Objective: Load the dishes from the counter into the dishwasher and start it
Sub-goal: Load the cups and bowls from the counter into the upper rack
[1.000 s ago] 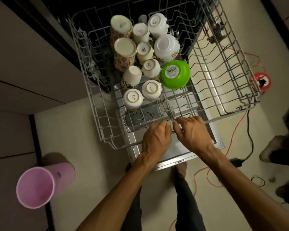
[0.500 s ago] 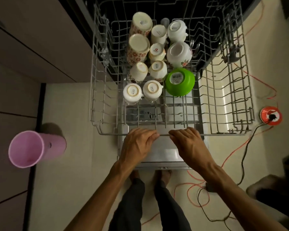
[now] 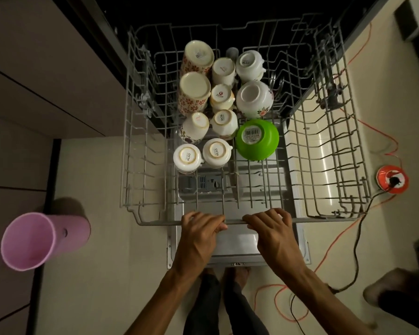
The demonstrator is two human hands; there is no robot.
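The grey wire upper rack (image 3: 145,184) of the dishwasher is pulled out over the open door (image 3: 237,240). Several white and patterned cups (image 3: 215,152) stand upside down in its middle rows, with an upturned green bowl (image 3: 257,140) and a white floral bowl (image 3: 254,99) to their right. My left hand (image 3: 200,234) and my right hand (image 3: 272,230) both grip the rack's front bar, side by side.
A pink tumbler (image 3: 39,240) lies on the counter edge at the left. An orange cable (image 3: 324,259) and a black cable (image 3: 356,245) run across the floor to a red socket reel (image 3: 392,180). Another person's foot (image 3: 385,286) is at the lower right.
My head has swung so the rack now looks square-on. Both hands keep their grip on the front bar; the rack sits a little nearer to me in view.
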